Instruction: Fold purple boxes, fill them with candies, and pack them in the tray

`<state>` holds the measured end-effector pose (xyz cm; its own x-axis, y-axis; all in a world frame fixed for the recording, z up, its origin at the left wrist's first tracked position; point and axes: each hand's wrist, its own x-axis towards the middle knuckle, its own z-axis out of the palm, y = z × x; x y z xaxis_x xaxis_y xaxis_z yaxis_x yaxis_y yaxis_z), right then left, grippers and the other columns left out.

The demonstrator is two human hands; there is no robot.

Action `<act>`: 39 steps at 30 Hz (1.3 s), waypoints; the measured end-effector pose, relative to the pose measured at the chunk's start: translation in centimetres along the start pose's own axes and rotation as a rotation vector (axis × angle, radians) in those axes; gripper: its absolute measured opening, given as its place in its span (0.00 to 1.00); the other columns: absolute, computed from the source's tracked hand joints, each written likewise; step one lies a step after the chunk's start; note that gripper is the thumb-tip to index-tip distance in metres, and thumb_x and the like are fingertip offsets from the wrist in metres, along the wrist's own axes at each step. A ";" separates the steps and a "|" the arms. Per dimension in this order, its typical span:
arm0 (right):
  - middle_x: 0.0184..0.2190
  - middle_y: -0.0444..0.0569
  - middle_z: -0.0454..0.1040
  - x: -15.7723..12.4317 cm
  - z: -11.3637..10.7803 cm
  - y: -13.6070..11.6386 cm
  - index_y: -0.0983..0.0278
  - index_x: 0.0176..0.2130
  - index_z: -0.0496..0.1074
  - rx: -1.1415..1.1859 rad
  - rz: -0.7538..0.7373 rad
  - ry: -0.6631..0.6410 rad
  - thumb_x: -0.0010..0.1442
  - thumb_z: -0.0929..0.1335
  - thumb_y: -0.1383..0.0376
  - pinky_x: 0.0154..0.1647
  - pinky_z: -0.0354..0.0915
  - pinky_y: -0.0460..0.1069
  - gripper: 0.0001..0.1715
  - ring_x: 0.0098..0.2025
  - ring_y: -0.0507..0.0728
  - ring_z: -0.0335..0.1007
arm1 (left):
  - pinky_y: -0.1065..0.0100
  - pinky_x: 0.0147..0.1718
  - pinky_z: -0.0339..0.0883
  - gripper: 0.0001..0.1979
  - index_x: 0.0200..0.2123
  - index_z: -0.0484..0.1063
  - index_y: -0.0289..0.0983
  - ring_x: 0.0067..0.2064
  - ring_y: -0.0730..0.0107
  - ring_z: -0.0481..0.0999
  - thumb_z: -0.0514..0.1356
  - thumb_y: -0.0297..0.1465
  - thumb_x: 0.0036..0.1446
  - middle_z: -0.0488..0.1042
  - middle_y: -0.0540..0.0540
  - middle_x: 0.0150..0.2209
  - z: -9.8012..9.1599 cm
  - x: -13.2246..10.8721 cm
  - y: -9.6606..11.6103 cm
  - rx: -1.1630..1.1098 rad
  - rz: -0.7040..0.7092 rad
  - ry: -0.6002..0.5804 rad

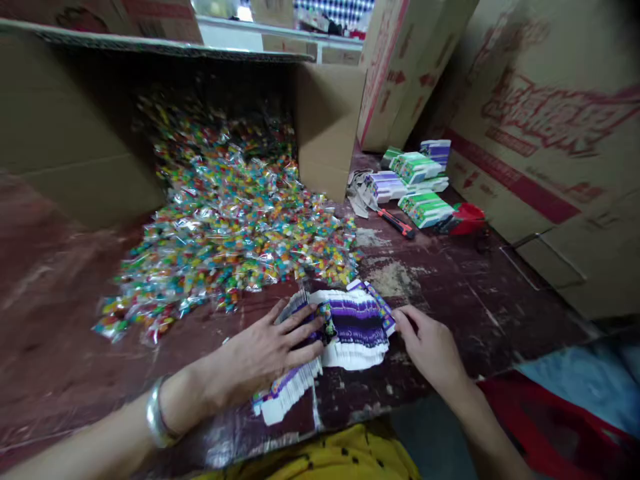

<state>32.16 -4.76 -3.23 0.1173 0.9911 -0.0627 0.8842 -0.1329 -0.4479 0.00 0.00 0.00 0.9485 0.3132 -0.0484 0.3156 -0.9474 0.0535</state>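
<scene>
A fanned row of flat purple-and-white cartons (357, 327) lies near the front edge of the table. My left hand (287, 337), with a silver bangle at the wrist, rests on the left part of the row with its fingers stretched out. At the right end, my right hand (423, 337) pinches the edge of one purple carton (383, 307), which leans at an angle against the others. Just beyond the row spreads a big heap of clear packets of colourful candy (240, 220), spilling from a cardboard box on its side.
The open cardboard box (327, 127) stands at the back left. Bundles of green and purple cartons (420, 170) sit at the back right, near a red-and-black box cutter (397, 223) and a red object (467, 219). A large printed carton (560, 147) borders the right side.
</scene>
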 end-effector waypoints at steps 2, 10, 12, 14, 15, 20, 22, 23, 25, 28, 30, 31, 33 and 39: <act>0.30 0.49 0.79 0.1 0.1 0.5 0.60 0.35 0.72 -0.001 0.012 -0.024 0.68 0.57 0.53 0.32 0.59 0.48 0.22 0.32 0.59 0.75 | 0.45 0.64 0.47 0.19 0.60 0.63 0.43 0.70 0.50 0.55 0.55 0.34 0.66 0.62 0.41 0.67 0.0 -0.1 0.0 0.012 0.001 0.016; 0.36 0.53 0.79 1.6 0.8 1.3 0.61 0.37 0.73 -0.077 0.060 0.016 0.67 0.57 0.58 0.36 0.59 0.49 0.19 0.38 0.62 0.75 | 0.46 0.67 0.42 0.15 0.53 0.67 0.41 0.68 0.53 0.58 0.58 0.33 0.63 0.69 0.40 0.62 1.4 0.1 -0.5 0.051 0.078 0.111; 0.37 0.52 0.79 2.1 1.1 1.1 0.61 0.38 0.73 -0.076 0.049 0.011 0.67 0.57 0.59 0.37 0.60 0.49 0.19 0.39 0.62 0.75 | 0.45 0.67 0.40 0.15 0.53 0.67 0.41 0.68 0.53 0.58 0.58 0.33 0.63 0.70 0.41 0.61 1.4 0.3 -0.5 0.052 0.091 0.116; 0.36 0.52 0.79 2.6 1.4 0.8 0.61 0.38 0.73 -0.070 0.042 0.003 0.68 0.57 0.58 0.37 0.59 0.49 0.19 0.39 0.61 0.75 | 0.44 0.67 0.39 0.13 0.52 0.68 0.40 0.68 0.53 0.59 0.57 0.32 0.64 0.72 0.42 0.60 1.2 0.5 -0.4 0.059 0.097 0.111; 0.35 0.51 0.79 2.7 1.5 0.7 0.61 0.38 0.73 -0.064 0.039 -0.006 0.68 0.57 0.57 0.36 0.59 0.48 0.20 0.38 0.61 0.76 | 0.44 0.67 0.39 0.13 0.52 0.68 0.40 0.68 0.53 0.59 0.56 0.32 0.65 0.72 0.42 0.59 1.1 0.6 -0.4 0.061 0.099 0.107; 0.37 0.53 0.79 3.0 1.0 0.4 0.62 0.39 0.73 -0.042 0.050 0.013 0.69 0.55 0.54 0.37 0.60 0.49 0.23 0.40 0.61 0.75 | 0.42 0.67 0.39 0.11 0.50 0.68 0.39 0.68 0.52 0.59 0.57 0.31 0.64 0.73 0.41 0.58 0.8 0.8 -0.2 0.048 0.099 0.094; 0.40 0.55 0.79 2.8 0.6 0.3 0.63 0.42 0.72 -0.040 0.060 0.036 0.69 0.55 0.54 0.38 0.60 0.49 0.23 0.42 0.62 0.75 | 0.42 0.67 0.39 0.11 0.50 0.68 0.39 0.68 0.52 0.59 0.57 0.31 0.64 0.72 0.41 0.59 1.0 0.8 -0.3 0.046 0.100 0.097; 0.39 0.54 0.79 2.6 0.4 0.2 0.62 0.41 0.73 -0.033 0.059 0.025 0.69 0.55 0.54 0.38 0.60 0.49 0.24 0.41 0.61 0.75 | 0.42 0.67 0.39 0.11 0.50 0.68 0.39 0.67 0.52 0.60 0.57 0.31 0.64 0.72 0.41 0.59 1.0 0.8 -0.3 0.045 0.101 0.101; 0.34 0.50 0.80 2.3 0.3 -0.2 0.61 0.36 0.74 -0.013 0.043 -0.035 0.70 0.56 0.53 0.35 0.60 0.47 0.25 0.36 0.59 0.76 | 0.43 0.67 0.40 0.11 0.50 0.68 0.39 0.67 0.53 0.61 0.56 0.31 0.65 0.72 0.42 0.59 1.1 0.8 -0.3 0.045 0.101 0.109; 0.30 0.50 0.80 2.0 0.7 -1.1 0.61 0.31 0.74 -0.015 0.040 -0.098 0.69 0.56 0.52 0.32 0.59 0.47 0.27 0.33 0.59 0.76 | 0.42 0.67 0.39 0.10 0.49 0.68 0.39 0.67 0.52 0.61 0.54 0.30 0.67 0.73 0.42 0.59 1.0 0.8 -0.3 0.048 0.101 0.095; 0.30 0.53 0.80 2.0 1.0 -1.6 0.61 0.31 0.74 -0.040 0.061 -0.101 0.69 0.57 0.51 0.32 0.58 0.48 0.27 0.35 0.61 0.77 | 0.41 0.67 0.38 0.10 0.50 0.68 0.38 0.67 0.51 0.60 0.54 0.30 0.66 0.72 0.42 0.59 0.8 0.9 -0.2 0.046 0.103 0.087; 0.30 0.54 0.80 2.1 1.1 -1.8 0.61 0.31 0.74 -0.053 0.073 -0.099 0.69 0.57 0.50 0.32 0.57 0.49 0.27 0.35 0.63 0.77 | 0.41 0.67 0.37 0.10 0.50 0.68 0.38 0.67 0.51 0.60 0.54 0.30 0.66 0.72 0.42 0.60 0.7 0.9 -0.2 0.044 0.103 0.086; 0.31 0.56 0.80 2.2 1.3 -2.2 0.62 0.32 0.73 -0.069 0.092 -0.101 0.69 0.56 0.50 0.32 0.57 0.49 0.28 0.36 0.64 0.77 | 0.42 0.67 0.37 0.10 0.49 0.68 0.38 0.67 0.51 0.61 0.54 0.30 0.66 0.72 0.41 0.60 0.6 0.9 -0.1 0.040 0.103 0.088; 0.36 0.53 0.80 2.3 1.2 -3.4 0.61 0.35 0.72 -0.045 0.072 -0.143 0.71 0.51 0.49 0.37 0.61 0.48 0.31 0.40 0.61 0.77 | 0.42 0.67 0.37 0.11 0.49 0.68 0.38 0.67 0.52 0.60 0.54 0.29 0.65 0.72 0.41 0.60 0.4 1.0 0.0 0.031 0.101 0.091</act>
<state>28.88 -1.98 -2.93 0.1179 0.9682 -0.2208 0.8955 -0.1997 -0.3977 0.93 0.31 -0.48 0.9746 0.2190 0.0464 0.2182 -0.9757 0.0223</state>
